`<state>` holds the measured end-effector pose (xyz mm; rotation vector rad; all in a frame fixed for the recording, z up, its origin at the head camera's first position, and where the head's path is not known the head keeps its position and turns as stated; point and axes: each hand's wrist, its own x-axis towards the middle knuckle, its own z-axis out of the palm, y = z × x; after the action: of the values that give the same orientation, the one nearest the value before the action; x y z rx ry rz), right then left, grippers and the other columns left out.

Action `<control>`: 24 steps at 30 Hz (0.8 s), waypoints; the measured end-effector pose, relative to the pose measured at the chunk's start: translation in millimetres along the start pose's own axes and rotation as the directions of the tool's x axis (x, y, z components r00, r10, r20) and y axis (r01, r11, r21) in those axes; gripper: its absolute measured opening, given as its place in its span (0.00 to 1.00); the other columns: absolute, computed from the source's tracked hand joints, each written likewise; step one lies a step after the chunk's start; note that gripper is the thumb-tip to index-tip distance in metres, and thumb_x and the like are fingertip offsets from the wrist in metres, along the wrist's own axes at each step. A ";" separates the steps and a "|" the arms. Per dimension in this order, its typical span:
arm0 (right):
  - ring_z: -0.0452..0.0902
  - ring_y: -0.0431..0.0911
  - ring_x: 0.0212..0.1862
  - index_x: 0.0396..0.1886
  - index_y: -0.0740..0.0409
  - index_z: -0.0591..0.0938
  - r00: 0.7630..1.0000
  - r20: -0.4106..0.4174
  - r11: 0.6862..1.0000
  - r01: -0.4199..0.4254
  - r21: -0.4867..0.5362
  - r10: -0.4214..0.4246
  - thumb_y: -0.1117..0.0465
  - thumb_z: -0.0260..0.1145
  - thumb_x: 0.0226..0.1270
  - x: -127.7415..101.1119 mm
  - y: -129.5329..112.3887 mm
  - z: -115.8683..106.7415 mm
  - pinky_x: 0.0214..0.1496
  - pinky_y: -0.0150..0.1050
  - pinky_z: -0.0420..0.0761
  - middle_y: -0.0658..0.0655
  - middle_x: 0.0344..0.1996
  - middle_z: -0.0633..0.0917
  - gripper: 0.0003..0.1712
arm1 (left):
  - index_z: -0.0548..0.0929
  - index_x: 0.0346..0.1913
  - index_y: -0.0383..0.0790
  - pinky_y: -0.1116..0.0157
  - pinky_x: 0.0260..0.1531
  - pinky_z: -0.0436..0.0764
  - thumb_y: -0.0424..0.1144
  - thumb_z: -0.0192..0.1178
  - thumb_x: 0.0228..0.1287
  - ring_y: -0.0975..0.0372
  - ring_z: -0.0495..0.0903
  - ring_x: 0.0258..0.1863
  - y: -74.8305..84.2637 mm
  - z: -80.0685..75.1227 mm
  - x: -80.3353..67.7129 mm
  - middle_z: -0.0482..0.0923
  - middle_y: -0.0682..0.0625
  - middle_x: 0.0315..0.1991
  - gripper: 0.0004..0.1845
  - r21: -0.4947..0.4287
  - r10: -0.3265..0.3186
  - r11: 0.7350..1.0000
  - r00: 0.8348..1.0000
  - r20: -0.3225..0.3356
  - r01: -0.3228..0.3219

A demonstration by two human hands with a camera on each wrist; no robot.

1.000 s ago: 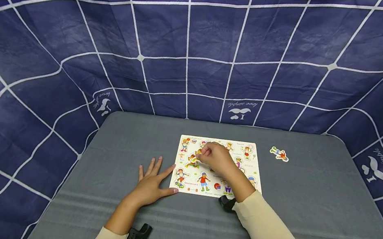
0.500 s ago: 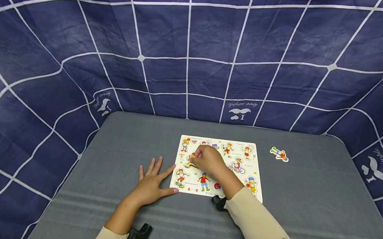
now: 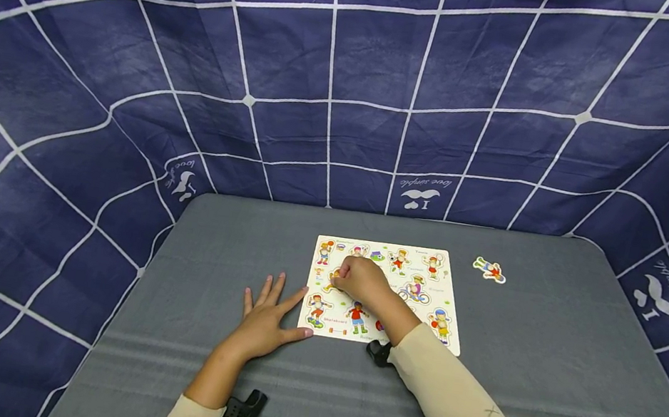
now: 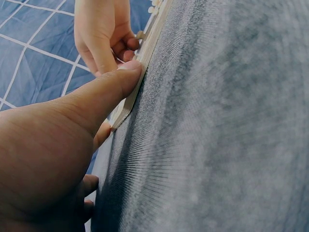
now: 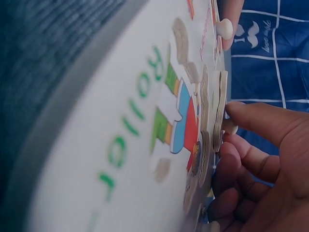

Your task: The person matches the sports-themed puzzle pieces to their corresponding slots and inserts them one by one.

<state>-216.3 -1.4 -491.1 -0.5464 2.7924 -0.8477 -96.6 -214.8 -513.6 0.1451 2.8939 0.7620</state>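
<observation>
1. I see the left hand (image 3: 262, 322) flat on the grey fabric-covered table (image 3: 542, 384), fingers spread and straight, holding nothing. Its thumb tip presses the left edge of the white wooden peg-puzzle board printed with cartoon sports figures (image 3: 383, 293).
2. The board lies at mid-table, just right of that hand.
3. The right hand (image 3: 363, 279) rests over the board's left-centre area. In the right wrist view its thumb and fingers (image 5: 251, 159) pinch the small wooden peg (image 5: 230, 126) of a cut-out cartoon figure piece (image 5: 218, 108), which sits at the board surface; I cannot tell whether it is fully seated.
4. One loose cartoon figure piece (image 3: 490, 269) lies on the table well apart, right of the board's far corner.
5. Progress, as I judge it: most figures appear seated; the pinched piece is being settled, and the loose one remains out.
6. Legible writing: "Skateboard" and "Tennis" on the board, partial "Rol" in green in the right wrist view; "I love simple" on the navy grid-pattern backdrop cloth (image 3: 141, 28).
</observation>
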 end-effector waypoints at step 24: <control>0.73 0.43 0.29 0.26 0.51 0.81 1.000 0.017 1.000 -0.015 0.021 0.015 0.54 0.74 0.62 -0.7 0.0 0.5 0.35 0.36 0.72 0.49 0.26 0.81 0.11 | 0.66 0.77 0.62 0.29 0.71 0.29 0.69 0.67 0.55 0.41 0.35 0.82 0.9 0.1 -0.4 0.41 0.39 0.83 0.46 0.001 0.004 1.000 1.000 -0.001 -0.004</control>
<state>-215.5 -1.4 -491.4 -0.5259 2.7654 -0.8643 -96.1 -214.1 -513.2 0.1502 2.8960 0.7613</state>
